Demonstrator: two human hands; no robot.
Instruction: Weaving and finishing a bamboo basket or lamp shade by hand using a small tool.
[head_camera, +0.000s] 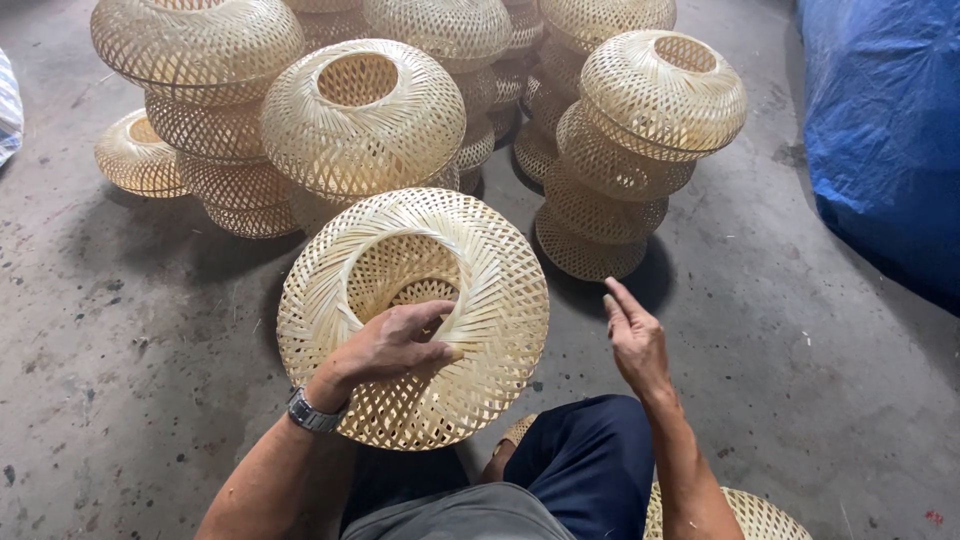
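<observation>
Woven bamboo shade sits clamped by your left hand at its opening; your right hand hovers open just beside it, stacked shades beyond.

left hand gripping, right hand open

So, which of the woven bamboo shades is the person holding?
The woven shade nearest the person: the left hand grips its opening rim. The stacked shades behind stand untouched; the right hand is free.
</observation>
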